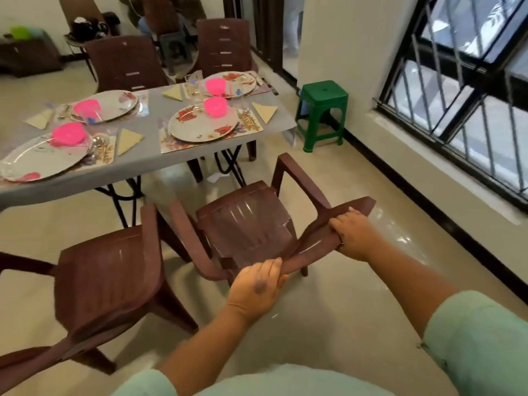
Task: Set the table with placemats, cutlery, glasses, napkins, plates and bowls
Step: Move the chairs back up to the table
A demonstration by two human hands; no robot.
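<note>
Both hands grip the top edge of one brown chair's back: the left hand has its fingers wrapped over the near-left end, and the right hand has its fingers curled over the far-right end. A second chair stands just left of it, and two more sit at the far side of the grey table. On the table lie four plates, four pink bowls and four folded napkins on placemats. Cutlery and glasses are blurred and hard to count; the near-left plate is cut off. A green stool stands to the right.
</note>
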